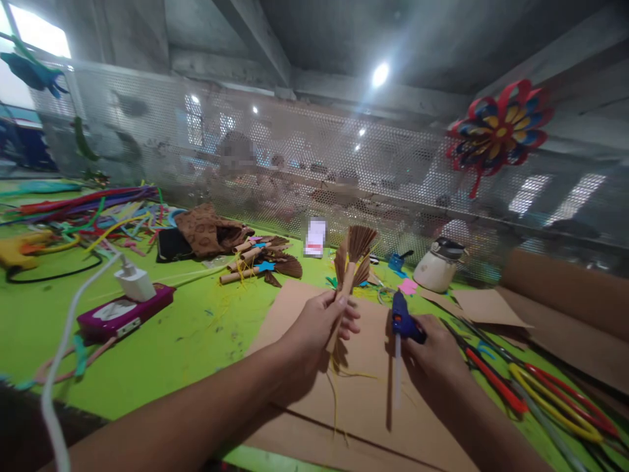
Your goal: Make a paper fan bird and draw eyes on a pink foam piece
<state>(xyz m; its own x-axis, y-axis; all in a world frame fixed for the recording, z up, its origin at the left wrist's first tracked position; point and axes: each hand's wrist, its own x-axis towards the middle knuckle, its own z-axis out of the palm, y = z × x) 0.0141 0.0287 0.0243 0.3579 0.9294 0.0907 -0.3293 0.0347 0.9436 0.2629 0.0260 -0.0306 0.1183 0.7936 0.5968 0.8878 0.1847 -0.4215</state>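
Note:
My left hand point(319, 321) is closed around a rolled brown paper tube point(346, 282) with pleated brown paper fans point(361, 244) at its top. Thin yellow strands point(335, 393) hang below that hand. In my right hand point(435, 347) is a blue glue gun point(401, 313), gripped by its handle, with a translucent glue stick point(398, 373) poking out of its rear. Both hands are over a brown cardboard sheet point(304, 308). Similar paper tubes with pleated fans and blue stars point(266, 267) lie in a pile at the left.
A purple power strip point(122, 313) holds a white charger point(135, 283) with a trailing cable. Scissors point(555, 400) and a red-handled tool point(496, 383) lie at the right, near a white jug-like container point(437, 265). Behind stand a phone point(315, 237) and a perforated metal screen point(295, 151). Coloured pipe cleaners point(88, 203) heap at left.

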